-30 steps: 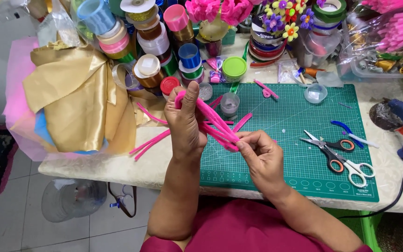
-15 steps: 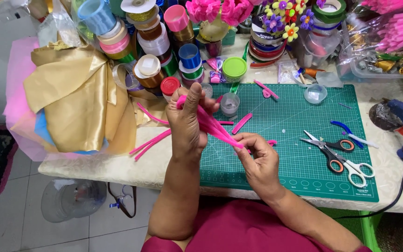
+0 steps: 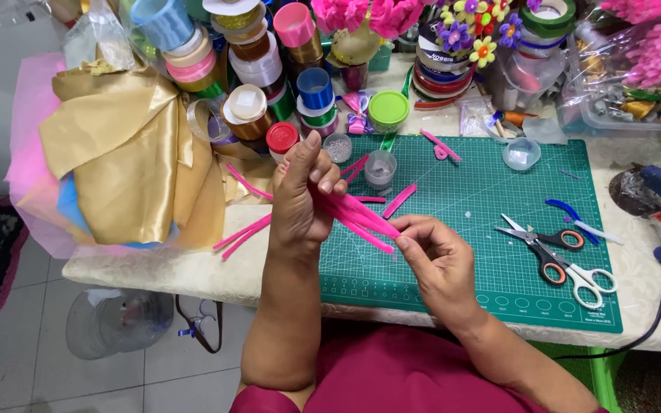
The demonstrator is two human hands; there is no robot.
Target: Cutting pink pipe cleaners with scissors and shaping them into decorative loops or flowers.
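While gripped in left hand [image 3: 304, 200], pink pipe-cleaner bundle [image 3: 357, 215] over desk's front edge, mid-gathering. Right hand [image 3: 437, 260] pinching lower ends. Next: likely tight twist, steady grip.

Your left hand [image 3: 305, 200] gripped a bunch of pink pipe cleaners [image 3: 357, 214] above the green cutting mat [image 3: 468, 222], while your right hand [image 3: 439, 260] pinched their ends at five o'clock. Two pairs of scissors [image 3: 556, 256] lay at three o'clock, well apart; gold fabric [image 3: 120, 164] lay at nine o'clock.
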